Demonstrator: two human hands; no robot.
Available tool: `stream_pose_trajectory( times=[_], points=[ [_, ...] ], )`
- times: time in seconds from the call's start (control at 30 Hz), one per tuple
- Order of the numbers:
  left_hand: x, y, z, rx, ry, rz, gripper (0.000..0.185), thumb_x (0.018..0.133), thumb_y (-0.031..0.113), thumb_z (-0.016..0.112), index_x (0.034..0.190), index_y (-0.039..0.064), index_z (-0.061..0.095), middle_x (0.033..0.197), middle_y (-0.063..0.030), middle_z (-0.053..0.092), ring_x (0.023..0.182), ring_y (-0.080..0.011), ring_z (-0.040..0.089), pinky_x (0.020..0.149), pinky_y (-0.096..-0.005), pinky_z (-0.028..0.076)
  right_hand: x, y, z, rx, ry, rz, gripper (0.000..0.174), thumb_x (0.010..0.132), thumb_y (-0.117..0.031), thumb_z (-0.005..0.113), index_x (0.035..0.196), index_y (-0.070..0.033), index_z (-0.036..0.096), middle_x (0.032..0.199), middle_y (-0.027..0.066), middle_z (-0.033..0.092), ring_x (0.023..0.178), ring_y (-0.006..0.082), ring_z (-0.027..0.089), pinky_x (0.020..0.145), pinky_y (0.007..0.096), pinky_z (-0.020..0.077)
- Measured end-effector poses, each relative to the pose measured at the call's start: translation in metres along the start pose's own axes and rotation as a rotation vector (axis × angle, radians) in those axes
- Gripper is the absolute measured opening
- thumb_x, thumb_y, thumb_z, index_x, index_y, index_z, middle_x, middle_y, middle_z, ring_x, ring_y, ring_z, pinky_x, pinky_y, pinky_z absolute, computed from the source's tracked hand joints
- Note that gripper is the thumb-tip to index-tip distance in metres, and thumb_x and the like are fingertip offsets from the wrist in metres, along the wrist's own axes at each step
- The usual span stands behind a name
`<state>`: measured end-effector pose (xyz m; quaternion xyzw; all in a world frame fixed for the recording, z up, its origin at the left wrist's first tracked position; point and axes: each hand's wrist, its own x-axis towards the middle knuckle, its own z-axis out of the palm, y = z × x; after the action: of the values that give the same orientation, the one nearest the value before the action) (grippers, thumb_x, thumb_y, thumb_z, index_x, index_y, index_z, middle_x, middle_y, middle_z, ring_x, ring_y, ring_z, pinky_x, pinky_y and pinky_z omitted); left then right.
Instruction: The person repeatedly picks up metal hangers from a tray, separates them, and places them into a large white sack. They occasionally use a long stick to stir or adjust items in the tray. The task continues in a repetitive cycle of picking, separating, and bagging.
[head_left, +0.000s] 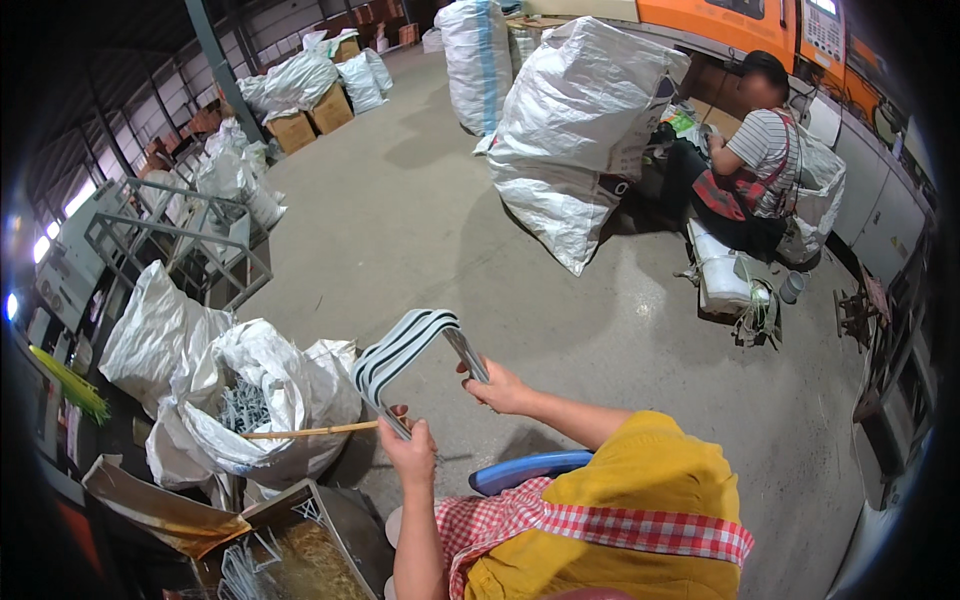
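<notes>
Several grey bent plastic frames with dark edging (409, 341), nested in a stack, span the space between my two hands. My left hand (409, 452) grips the near lower ends of the stack. On the other ends, my right hand (501, 387) is closed, with its thumb along the pieces. A thin wooden stick (315, 431) reaches from an open white woven sack (225, 442) to behind my left hand; whether my fingers touch it I cannot tell. Inside the sack lie many small grey plastic pieces (244, 406).
A cardboard box (341, 525) holding grey pieces sits at lower left. A blue rim (525, 471) shows beside my apron. Ahead stands a bulging white sack (570, 142); a seated co-worker (761, 150) is right of it, near an orange machine (720, 22). A metal frame (187, 232) stands left.
</notes>
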<state>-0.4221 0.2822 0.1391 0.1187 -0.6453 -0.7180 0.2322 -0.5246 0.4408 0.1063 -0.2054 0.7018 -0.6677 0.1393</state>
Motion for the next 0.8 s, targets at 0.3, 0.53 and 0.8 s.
stream_pose_trajectory(
  times=[0.3, 0.53, 0.8],
  points=[
    [-0.004, 0.004, -0.007, 0.144, -0.084, -0.021, 0.03, 0.074, 0.0, 0.054, 0.102, 0.003, 0.044, 0.068, -0.002, 0.045, 0.045, -0.0089, 0.043, 0.041, -0.0228, 0.036, -0.011, -0.001, -0.008, -0.066, 0.019, 0.006, 0.029, 0.081, -0.018, 0.051, 0.107, -0.005, 0.047, 0.066, 0.004, 0.05, 0.053, 0.0131, 0.051, 0.051, 0.0302, 0.0437],
    [0.008, -0.001, -0.034, 0.433, -0.135, 0.018, 0.031, 0.068, 0.004, 0.058, 0.098, 0.003, 0.051, 0.069, -0.002, 0.048, 0.059, -0.0103, 0.046, 0.055, -0.026, 0.04, -0.018, -0.013, -0.032, -0.232, -0.086, -0.031, 0.03, 0.081, -0.017, 0.051, 0.108, -0.006, 0.047, 0.068, 0.0054, 0.051, 0.055, 0.0155, 0.053, 0.053, 0.0318, 0.0447],
    [0.017, 0.098, -0.09, 0.695, 0.075, 0.202, 0.047, 0.069, 0.004, 0.058, 0.114, 0.0, 0.048, 0.099, -0.0166, 0.058, 0.093, -0.0262, 0.056, 0.082, -0.0343, 0.044, 0.024, -0.028, 0.092, 0.226, -0.1, -0.089, 0.05, 0.073, 0.007, 0.041, 0.12, -0.008, 0.046, 0.082, 0.0011, 0.053, 0.068, 0.0095, 0.049, 0.058, 0.0249, 0.0441]
  ],
)
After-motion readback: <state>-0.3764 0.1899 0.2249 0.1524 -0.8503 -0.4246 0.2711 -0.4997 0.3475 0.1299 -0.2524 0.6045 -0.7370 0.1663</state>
